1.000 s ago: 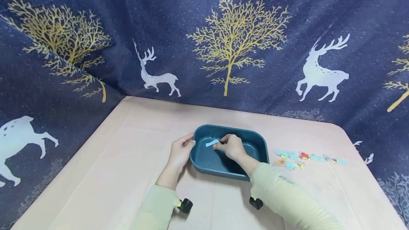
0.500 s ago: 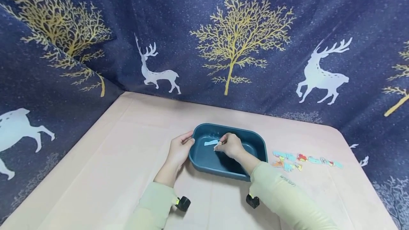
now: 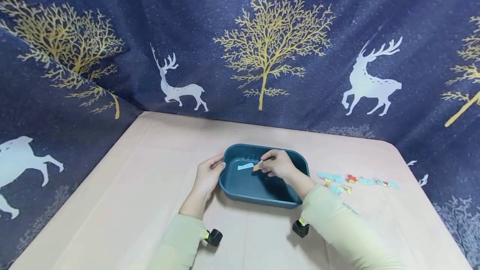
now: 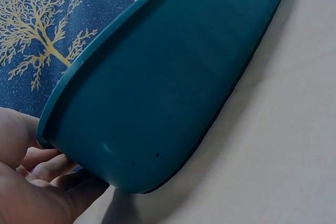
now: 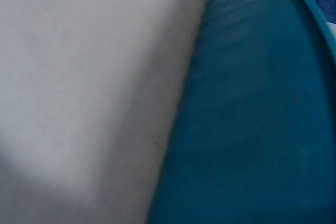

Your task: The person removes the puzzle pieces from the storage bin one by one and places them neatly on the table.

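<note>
My left hand (image 3: 208, 177) grips the left end of a dark teal plastic tub (image 3: 258, 203), thumb at the rim and fingers on the outside wall. The left wrist view shows these fingers curled against the outer wall of the tub (image 4: 157, 103). Inside the tub my right hand (image 3: 279, 165) pinches a small flat orange piece (image 3: 257, 166) between thumb and fingertips. A light blue flat strip (image 3: 245, 166) lies on the tub floor just left of it. In the right wrist view only the tub's outer side (image 5: 252, 119) shows; the right hand's grip is hidden there.
Several flat printed pieces (image 3: 365, 181) in light blue, red and yellow lie in rows on the pale table (image 3: 150, 203), right of the tub. A dark blue cloth (image 3: 225, 45) with deer and trees hangs behind the table and at its left.
My right hand has turned and shifted a little right, bringing the orange piece into clearer view. The blue strip stays left of the fingertips. My left hand keeps its hold on the tub.
</note>
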`<control>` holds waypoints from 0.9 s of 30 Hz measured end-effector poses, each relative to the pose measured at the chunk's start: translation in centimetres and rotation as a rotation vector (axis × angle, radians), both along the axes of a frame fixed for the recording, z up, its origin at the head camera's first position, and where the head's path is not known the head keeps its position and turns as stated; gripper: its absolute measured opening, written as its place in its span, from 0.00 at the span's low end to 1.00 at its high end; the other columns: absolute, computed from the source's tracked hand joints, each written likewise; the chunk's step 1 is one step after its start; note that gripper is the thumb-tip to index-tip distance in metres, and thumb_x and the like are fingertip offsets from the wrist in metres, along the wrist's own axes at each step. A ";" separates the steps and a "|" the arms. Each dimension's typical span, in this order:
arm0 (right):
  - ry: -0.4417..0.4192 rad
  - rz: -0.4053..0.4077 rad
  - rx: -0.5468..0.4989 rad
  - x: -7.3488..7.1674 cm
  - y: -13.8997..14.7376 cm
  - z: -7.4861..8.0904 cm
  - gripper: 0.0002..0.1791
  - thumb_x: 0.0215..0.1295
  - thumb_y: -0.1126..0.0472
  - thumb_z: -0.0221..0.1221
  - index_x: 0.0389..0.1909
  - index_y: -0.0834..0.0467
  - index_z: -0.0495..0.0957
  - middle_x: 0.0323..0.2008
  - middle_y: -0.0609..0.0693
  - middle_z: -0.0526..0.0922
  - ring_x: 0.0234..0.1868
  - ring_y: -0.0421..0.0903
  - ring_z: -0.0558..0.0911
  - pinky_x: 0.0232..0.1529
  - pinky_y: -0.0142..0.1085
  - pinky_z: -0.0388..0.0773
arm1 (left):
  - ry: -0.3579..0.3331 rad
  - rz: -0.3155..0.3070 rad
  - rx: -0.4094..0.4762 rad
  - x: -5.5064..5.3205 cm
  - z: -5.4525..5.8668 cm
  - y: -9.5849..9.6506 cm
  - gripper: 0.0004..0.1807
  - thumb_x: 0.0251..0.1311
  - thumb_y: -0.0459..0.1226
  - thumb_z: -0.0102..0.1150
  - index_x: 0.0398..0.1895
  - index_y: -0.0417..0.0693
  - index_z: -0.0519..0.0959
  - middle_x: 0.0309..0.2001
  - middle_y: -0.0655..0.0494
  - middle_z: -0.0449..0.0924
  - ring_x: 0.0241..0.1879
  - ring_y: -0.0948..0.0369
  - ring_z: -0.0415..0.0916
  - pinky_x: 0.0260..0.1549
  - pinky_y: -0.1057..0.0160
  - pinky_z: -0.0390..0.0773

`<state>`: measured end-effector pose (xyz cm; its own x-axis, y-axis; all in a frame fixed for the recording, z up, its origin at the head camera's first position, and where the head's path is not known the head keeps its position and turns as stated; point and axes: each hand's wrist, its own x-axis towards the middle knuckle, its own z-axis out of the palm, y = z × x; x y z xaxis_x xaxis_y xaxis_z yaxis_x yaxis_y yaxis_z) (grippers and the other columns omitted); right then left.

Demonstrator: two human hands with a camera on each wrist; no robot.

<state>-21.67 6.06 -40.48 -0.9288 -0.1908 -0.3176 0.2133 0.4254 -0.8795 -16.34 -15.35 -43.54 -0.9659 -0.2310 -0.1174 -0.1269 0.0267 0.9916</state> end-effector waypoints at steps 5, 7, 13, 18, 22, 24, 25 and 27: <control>0.002 0.018 -0.014 0.1 1.2 1.2 0.15 0.61 0.65 0.60 0.48 0.67 0.75 0.35 0.56 0.85 0.32 0.45 0.85 0.31 0.36 0.84 | -0.001 0.010 0.008 -0.1 0.0 0.1 0.21 0.61 0.30 0.52 0.58 0.38 0.74 0.58 0.41 0.75 0.60 0.50 0.72 0.60 0.58 0.73; 0.003 0.020 -0.031 0.2 1.7 1.5 0.16 0.62 0.64 0.59 0.49 0.68 0.75 0.35 0.55 0.86 0.31 0.44 0.85 0.34 0.38 0.85 | -0.009 0.008 0.005 0.0 0.0 0.1 0.20 0.61 0.30 0.52 0.58 0.39 0.74 0.58 0.41 0.75 0.60 0.51 0.72 0.60 0.58 0.73; 0.004 0.017 -0.114 0.8 3.6 2.3 0.16 0.61 0.63 0.60 0.47 0.68 0.74 0.35 0.55 0.86 0.32 0.44 0.86 0.37 0.40 0.86 | -0.003 -0.004 -0.003 0.1 0.1 0.2 0.21 0.62 0.30 0.51 0.59 0.38 0.73 0.60 0.41 0.74 0.61 0.50 0.72 0.59 0.59 0.73; 0.018 0.022 -0.149 1.4 5.1 3.0 0.16 0.62 0.62 0.60 0.47 0.68 0.74 0.36 0.53 0.85 0.33 0.44 0.86 0.38 0.40 0.86 | -0.001 -0.003 -0.009 0.2 0.0 0.3 0.21 0.62 0.31 0.51 0.59 0.39 0.73 0.60 0.42 0.74 0.60 0.50 0.72 0.58 0.60 0.74; 0.027 0.017 -0.154 1.8 6.3 3.3 0.19 0.61 0.61 0.60 0.49 0.68 0.73 0.34 0.50 0.86 0.33 0.42 0.86 0.39 0.40 0.86 | 0.003 -0.008 -0.010 0.2 -0.1 0.2 0.21 0.62 0.31 0.51 0.59 0.38 0.73 0.60 0.41 0.74 0.60 0.50 0.72 0.58 0.60 0.74; 0.029 0.010 -0.162 1.9 7.0 3.3 0.20 0.62 0.60 0.60 0.50 0.69 0.73 0.33 0.48 0.86 0.33 0.41 0.86 0.38 0.38 0.86 | 0.002 -0.011 -0.004 0.2 -0.1 0.2 0.21 0.62 0.31 0.51 0.59 0.38 0.73 0.60 0.41 0.74 0.60 0.50 0.72 0.58 0.60 0.74; 0.032 0.009 -0.170 1.9 7.3 3.4 0.21 0.62 0.60 0.60 0.51 0.69 0.72 0.33 0.47 0.86 0.33 0.41 0.86 0.38 0.37 0.86 | 0.005 -0.013 -0.004 0.2 -0.1 0.2 0.21 0.62 0.31 0.51 0.59 0.38 0.73 0.60 0.41 0.73 0.60 0.50 0.72 0.58 0.60 0.74; 0.036 0.006 -0.181 2.0 8.0 3.4 0.22 0.62 0.60 0.60 0.52 0.70 0.71 0.33 0.46 0.85 0.33 0.40 0.86 0.38 0.36 0.86 | 0.007 -0.015 -0.002 0.2 -0.1 0.2 0.21 0.62 0.31 0.51 0.60 0.38 0.72 0.60 0.41 0.73 0.61 0.50 0.72 0.59 0.60 0.74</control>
